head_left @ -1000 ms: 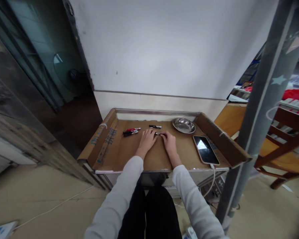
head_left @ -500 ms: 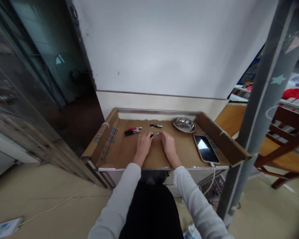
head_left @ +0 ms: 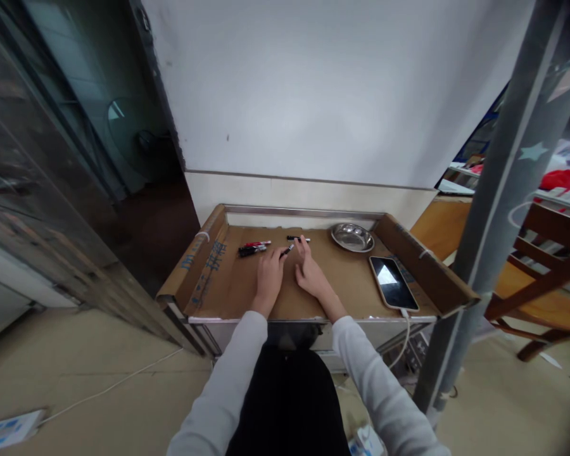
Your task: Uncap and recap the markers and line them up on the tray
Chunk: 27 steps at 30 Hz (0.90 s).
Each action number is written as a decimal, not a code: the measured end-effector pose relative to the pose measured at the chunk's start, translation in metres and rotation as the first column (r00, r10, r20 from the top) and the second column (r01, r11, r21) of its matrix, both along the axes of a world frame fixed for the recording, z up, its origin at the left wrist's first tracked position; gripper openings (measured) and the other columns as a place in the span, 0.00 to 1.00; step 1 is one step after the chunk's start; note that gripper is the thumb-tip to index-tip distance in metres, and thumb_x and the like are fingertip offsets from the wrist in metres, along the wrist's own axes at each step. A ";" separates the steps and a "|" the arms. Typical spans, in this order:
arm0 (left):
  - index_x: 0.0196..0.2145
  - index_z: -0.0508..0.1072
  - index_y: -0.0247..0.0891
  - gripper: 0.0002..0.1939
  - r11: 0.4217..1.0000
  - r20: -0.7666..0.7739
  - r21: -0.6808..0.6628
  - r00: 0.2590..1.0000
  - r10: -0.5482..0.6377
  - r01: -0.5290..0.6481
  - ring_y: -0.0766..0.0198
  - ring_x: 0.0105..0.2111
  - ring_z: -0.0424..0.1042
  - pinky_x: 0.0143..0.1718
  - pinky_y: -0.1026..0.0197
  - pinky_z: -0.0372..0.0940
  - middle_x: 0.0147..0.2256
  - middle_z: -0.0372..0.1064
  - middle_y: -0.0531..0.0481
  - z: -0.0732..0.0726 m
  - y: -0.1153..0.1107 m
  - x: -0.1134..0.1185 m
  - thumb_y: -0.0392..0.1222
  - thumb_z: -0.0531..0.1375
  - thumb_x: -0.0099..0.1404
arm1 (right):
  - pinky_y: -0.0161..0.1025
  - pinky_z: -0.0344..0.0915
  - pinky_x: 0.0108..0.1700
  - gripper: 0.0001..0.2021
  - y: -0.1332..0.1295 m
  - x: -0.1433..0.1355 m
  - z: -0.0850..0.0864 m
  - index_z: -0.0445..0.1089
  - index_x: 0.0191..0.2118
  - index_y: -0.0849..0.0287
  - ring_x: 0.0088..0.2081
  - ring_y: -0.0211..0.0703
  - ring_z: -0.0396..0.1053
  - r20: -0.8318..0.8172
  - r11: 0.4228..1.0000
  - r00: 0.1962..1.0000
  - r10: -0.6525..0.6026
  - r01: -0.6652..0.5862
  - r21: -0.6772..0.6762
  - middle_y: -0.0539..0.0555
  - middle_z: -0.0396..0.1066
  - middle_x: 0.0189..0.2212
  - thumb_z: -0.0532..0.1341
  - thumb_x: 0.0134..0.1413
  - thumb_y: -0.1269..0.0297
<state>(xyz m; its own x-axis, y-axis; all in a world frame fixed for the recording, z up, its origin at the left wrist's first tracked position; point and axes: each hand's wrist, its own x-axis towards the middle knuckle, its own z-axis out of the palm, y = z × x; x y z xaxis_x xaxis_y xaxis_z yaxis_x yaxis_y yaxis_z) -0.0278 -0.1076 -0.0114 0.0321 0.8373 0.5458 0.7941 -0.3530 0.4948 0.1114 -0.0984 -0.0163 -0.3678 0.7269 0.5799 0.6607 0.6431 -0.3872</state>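
Note:
A short black-and-white pen point(head_left: 287, 251) is gripped by my left hand point(head_left: 270, 273) over the middle of the cardboard-lined table point(head_left: 237, 294). Just right of it, my right hand point(head_left: 308, 271) has its fingers apart and holds nothing that I can make out. Beyond my right fingertips lies another black-and-white pen point(head_left: 292, 238), partly covered by them. Left of my hands, a red pen point(head_left: 258, 244) rests beside several black pens point(head_left: 251, 251).
A round metal dish point(head_left: 352, 238) sits at the back right. In front of it lies a phone point(head_left: 393, 284) with a white cable. Raised cardboard edges point(head_left: 427, 266) flank the tabletop, and a grey metal post point(head_left: 498, 190) stands at the right.
My right hand has come off the pen's right end and its fingers have spread. The pen in my left hand now tilts up more steeply and sits slightly further left.

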 end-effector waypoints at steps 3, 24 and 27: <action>0.46 0.68 0.44 0.12 0.980 -0.031 0.000 0.979 0.201 -0.201 0.55 0.44 0.63 0.45 0.53 0.56 0.43 0.69 0.47 0.003 -0.007 -0.007 0.42 0.51 0.66 | 0.45 0.51 0.60 0.34 0.011 0.004 -0.005 0.33 0.64 0.67 0.63 0.43 0.46 0.004 0.996 0.996 -0.091 0.091 0.005 0.63 0.44 0.63 0.46 0.52 0.74; 0.40 0.64 0.32 0.12 0.992 -0.119 0.012 0.985 0.126 -0.126 0.59 0.43 0.64 0.47 0.57 0.61 0.41 0.60 0.41 -0.013 0.032 0.013 0.25 0.49 0.59 | 0.41 0.54 0.46 0.16 0.046 0.009 -0.001 0.66 0.49 0.56 0.46 0.48 0.57 0.298 0.840 0.802 -0.517 0.542 0.000 0.60 0.61 0.45 0.51 0.56 0.70; 0.44 0.64 0.31 0.14 0.998 -0.229 -0.015 0.971 0.062 -0.067 0.57 0.44 0.64 0.46 0.56 0.61 0.42 0.62 0.40 -0.012 0.042 0.029 0.27 0.47 0.61 | 0.40 0.54 0.45 0.14 0.046 0.012 -0.002 0.68 0.45 0.57 0.44 0.48 0.58 0.294 0.847 0.814 -0.501 0.531 -0.026 0.59 0.62 0.42 0.51 0.55 0.71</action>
<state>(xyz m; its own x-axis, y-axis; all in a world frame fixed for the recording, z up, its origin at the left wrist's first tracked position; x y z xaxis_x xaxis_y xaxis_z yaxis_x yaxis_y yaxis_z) 0.0013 -0.0655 -0.0229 0.0993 0.8536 0.5114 0.9079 -0.2880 0.3046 0.1230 -0.0527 -0.0184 -0.0497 0.9029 0.4269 0.9705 0.1446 -0.1927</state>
